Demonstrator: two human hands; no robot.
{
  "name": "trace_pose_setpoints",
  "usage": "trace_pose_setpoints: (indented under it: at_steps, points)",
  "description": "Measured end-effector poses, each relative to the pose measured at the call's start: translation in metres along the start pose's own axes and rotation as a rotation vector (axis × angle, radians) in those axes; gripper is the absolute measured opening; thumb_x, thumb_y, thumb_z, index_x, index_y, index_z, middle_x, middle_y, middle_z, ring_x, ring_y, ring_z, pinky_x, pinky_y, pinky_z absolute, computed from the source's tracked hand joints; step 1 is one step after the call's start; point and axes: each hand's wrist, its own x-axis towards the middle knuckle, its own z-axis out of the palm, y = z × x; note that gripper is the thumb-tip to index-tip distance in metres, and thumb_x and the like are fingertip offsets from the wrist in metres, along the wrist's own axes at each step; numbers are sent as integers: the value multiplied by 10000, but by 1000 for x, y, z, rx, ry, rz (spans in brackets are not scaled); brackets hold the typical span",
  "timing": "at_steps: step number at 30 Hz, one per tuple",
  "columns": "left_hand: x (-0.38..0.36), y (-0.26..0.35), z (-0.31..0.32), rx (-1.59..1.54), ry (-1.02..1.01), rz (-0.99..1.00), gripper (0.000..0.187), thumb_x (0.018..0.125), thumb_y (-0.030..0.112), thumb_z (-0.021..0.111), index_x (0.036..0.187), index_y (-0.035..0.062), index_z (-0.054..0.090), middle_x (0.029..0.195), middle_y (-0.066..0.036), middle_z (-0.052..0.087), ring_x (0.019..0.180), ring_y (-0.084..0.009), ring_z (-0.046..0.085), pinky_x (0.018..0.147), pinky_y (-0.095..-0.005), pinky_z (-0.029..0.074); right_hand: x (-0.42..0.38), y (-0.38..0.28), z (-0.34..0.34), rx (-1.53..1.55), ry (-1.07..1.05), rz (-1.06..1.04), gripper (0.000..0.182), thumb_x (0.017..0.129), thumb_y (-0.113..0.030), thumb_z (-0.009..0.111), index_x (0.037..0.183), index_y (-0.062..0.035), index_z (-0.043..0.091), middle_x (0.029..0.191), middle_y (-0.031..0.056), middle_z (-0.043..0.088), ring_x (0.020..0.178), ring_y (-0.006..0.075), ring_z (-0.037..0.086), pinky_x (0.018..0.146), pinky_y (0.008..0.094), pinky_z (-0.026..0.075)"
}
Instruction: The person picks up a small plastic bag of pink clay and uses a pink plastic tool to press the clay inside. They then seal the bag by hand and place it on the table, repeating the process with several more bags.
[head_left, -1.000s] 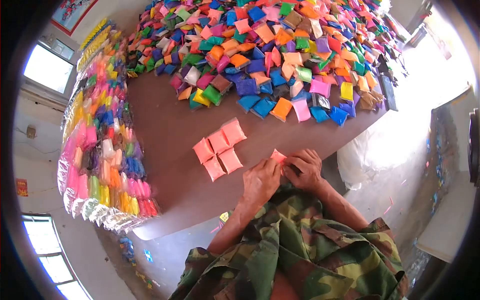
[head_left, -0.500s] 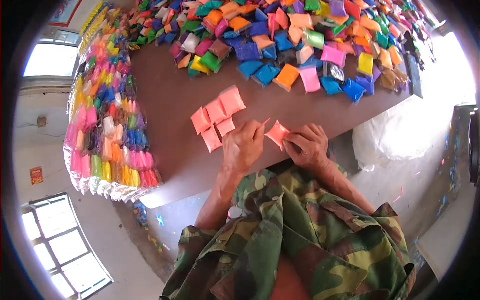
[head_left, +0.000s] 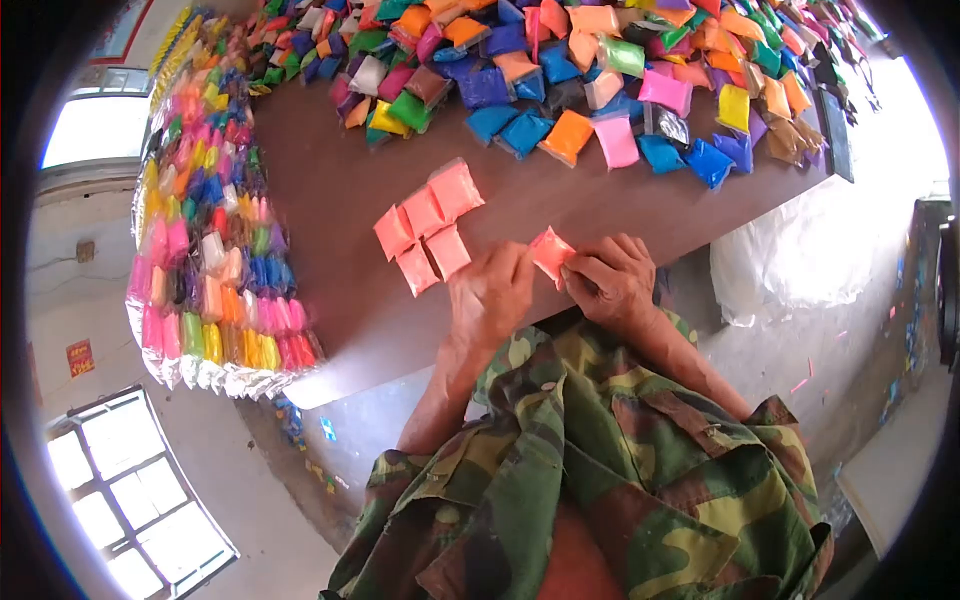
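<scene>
A small coral packet (head_left: 550, 256) is held between my two hands near the table's front edge. My right hand (head_left: 612, 283) pinches its right side with thumb and fingers. My left hand (head_left: 491, 292) is closed at its left edge, fingertips against the packet; anything else inside the fingers is hidden. Left of my left hand, several coral packets lie flat on the brown table in two rows, touching or close together; one of them (head_left: 447, 252) is beside my left knuckles.
A large heap of coloured packets (head_left: 565, 137) covers the table's far side. Stacked clear bags of coloured packets (head_left: 215, 280) line the left edge. A white plastic bag (head_left: 780, 265) hangs at the right, below the table edge.
My left hand has moved right against the packet, and the thin pink strip at its fingertips no longer shows. The view has shifted slightly.
</scene>
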Motion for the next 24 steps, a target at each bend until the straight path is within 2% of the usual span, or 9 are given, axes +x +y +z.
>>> trace_pose_setpoints:
  at_steps: [3,6,9,12,15,21,24]
  points:
    - [-20,7,13,-25,-13,33,158,998,126,734,896,81,622,819,-112,688,715,-342,720,602,-472,568,1,-1,0,13,-13,3,180,728,-116,881,853,-178,768,930,-42,718,819,222,656,732,394,461]
    - [-30,-2,18,57,-6,46,101,971,83,775,919,64,690,823,-133,725,701,-347,728,617,-450,567,1,0,0,14,-17,-12,178,727,-112,880,848,-173,765,930,-41,717,819,224,656,734,393,460]
    - [-21,-15,18,174,46,14,173,992,129,746,878,90,622,811,-91,669,665,-312,698,583,-442,558,-1,-2,0,-30,-40,3,188,718,-109,882,855,-171,769,928,-39,717,830,227,659,739,394,464]
    - [-18,-25,14,94,88,-10,159,983,129,758,890,93,634,805,-87,668,655,-305,694,576,-430,560,-1,0,3,-11,-18,-18,197,711,-101,882,861,-163,770,929,-32,715,839,231,659,744,393,467]
    - [-29,-3,12,-5,77,34,137,976,113,766,906,97,650,802,-85,670,659,-306,696,576,-433,562,0,-2,0,-21,-34,4,207,706,-92,882,866,-156,768,925,-25,712,840,233,657,743,393,468]
    - [-30,-17,28,62,93,80,138,989,125,775,924,97,656,788,-89,670,654,-308,699,575,-429,564,0,-3,1,-30,-25,4,215,710,-74,875,875,-152,761,922,-17,707,837,237,656,742,392,468]
    - [-22,-22,22,94,138,40,138,1002,130,769,944,87,652,823,-95,689,671,-302,709,587,-432,572,0,-3,6,-35,-6,20,198,694,-112,863,825,-212,753,889,-69,678,839,216,646,754,380,460]
